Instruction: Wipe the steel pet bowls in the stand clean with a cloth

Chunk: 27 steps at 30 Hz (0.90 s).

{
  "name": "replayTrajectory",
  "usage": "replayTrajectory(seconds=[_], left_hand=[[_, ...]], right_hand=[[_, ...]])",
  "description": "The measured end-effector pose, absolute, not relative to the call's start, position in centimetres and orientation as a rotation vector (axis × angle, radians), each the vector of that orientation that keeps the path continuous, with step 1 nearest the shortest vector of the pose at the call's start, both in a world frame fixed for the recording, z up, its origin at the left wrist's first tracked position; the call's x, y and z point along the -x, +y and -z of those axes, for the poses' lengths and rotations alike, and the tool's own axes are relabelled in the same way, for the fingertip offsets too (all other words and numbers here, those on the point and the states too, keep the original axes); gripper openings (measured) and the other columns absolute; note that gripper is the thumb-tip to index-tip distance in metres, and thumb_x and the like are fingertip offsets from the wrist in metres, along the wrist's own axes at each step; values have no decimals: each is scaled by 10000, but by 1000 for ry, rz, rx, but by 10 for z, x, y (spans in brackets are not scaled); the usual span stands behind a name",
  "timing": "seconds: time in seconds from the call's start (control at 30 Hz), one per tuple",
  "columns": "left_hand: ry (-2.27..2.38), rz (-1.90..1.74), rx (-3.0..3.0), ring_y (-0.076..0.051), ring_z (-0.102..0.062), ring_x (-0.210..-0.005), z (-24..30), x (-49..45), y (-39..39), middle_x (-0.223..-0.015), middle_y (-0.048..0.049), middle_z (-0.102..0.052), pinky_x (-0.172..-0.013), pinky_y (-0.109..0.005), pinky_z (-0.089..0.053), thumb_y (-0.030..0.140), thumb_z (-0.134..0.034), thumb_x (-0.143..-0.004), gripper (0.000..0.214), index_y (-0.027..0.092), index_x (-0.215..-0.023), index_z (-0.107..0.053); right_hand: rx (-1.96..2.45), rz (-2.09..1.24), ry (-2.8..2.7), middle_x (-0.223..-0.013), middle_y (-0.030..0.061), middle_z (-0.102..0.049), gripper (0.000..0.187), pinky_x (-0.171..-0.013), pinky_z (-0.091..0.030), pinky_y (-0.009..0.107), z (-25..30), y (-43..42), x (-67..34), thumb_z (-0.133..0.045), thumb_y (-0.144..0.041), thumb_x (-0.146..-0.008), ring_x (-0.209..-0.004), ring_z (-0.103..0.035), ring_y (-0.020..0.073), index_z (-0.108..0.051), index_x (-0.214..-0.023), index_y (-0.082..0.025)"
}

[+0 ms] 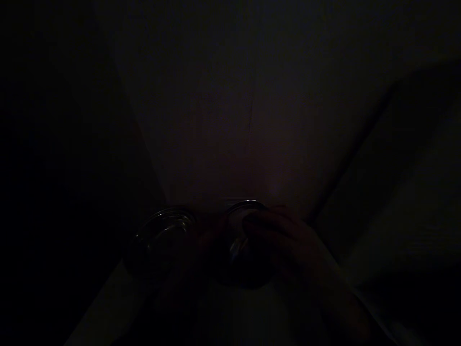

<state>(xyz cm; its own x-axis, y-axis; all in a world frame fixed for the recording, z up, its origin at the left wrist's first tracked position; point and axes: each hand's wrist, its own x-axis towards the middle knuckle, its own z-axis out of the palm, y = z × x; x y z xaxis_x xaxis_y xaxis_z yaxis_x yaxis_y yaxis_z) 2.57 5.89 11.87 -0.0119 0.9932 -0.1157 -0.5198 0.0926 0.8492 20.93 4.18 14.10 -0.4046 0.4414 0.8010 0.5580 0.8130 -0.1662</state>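
Note:
The picture is very dark, so most outlines are faint. A shiny round metal bowl (247,264) stands low in the middle of the head view, and a paler patch shows near its far rim. My right hand (284,230) comes in from the lower right, its fingers curved over the right side of this bowl. My left hand (203,238) is a dim shape at the bowl's left side; its fingers are lost in shadow. Another shiny metal dish (158,240) with a bright curved rim sits just left of my left hand.
A pale surface lies beneath the bowls (111,298). Behind them rises a large plain wall-like surface (216,125) with a thin dark line down it. On the right, a dark slanting edge (353,158) borders a greyish panel. Deep shadow covers the left.

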Motion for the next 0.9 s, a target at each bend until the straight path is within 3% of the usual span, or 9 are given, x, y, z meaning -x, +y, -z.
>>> replayTrajectory(seconds=[0.2, 0.37, 0.47, 0.6, 0.77, 0.9], left_hand=[[957, -1359, -666, -271, -648, -1042, -116, -9, 59, -894, -72, -745, -843, -324, -542, 291, -734, -716, 139, 225, -838, -737], [958, -1299, -655, -337, -660, -990, -118, -22, 60, -884, -122, -740, -815, -423, -554, 358, -718, -731, 247, 158, -874, -736], [941, -1317, -654, -329, -643, -1040, -115, -22, 58, -895, -118, -741, -847, -401, -551, 312, -717, -737, 201, 159, -866, -733], [933, -1449, -676, -259, -573, -1178, -109, -3, 54, -991, -40, -735, -919, -321, -529, 212, -667, -777, 115, 229, -876, -722], [955, -1466, -759, -282, -580, -1165, -101, 5, 62, -928, -46, -740, -922, -375, -532, 196, -652, -787, 79, 224, -823, -717], [979, -1450, -892, -272, -468, -1286, -95, 8, 62, -1051, -35, -719, -1027, -330, -460, 105, -691, -733, 200, 213, -897, -728]], right_hand=[[899, -44, -1925, -1156, 51, -657, 296, -848, -545, 321, -136, 50, -225, -543, -193, -895, -1020, -636, 178, -638, -1161, -279], [834, 70, -1972, -1108, 59, -677, 271, -828, -545, 304, -146, 44, -221, -549, -171, -887, -1015, -624, 177, -664, -1120, -246], [825, 49, -2010, -1120, 65, -671, 281, -841, -538, 303, -149, 43, -220, -536, -159, -893, -1035, -611, 172, -652, -1139, -229], [882, -83, -1968, -1176, 61, -649, 290, -889, -525, 317, -144, 46, -225, -544, -162, -893, -1062, -616, 167, -642, -1153, -246], [901, -146, -1882, -1153, 51, -660, 271, -885, -528, 315, -140, 48, -225, -565, -175, -881, -1048, -627, 166, -663, -1121, -256], [880, -173, -1858, -1153, 46, -664, 275, -889, -527, 332, -141, 49, -223, -565, -185, -881, -1045, -630, 178, -668, -1123, -265]])
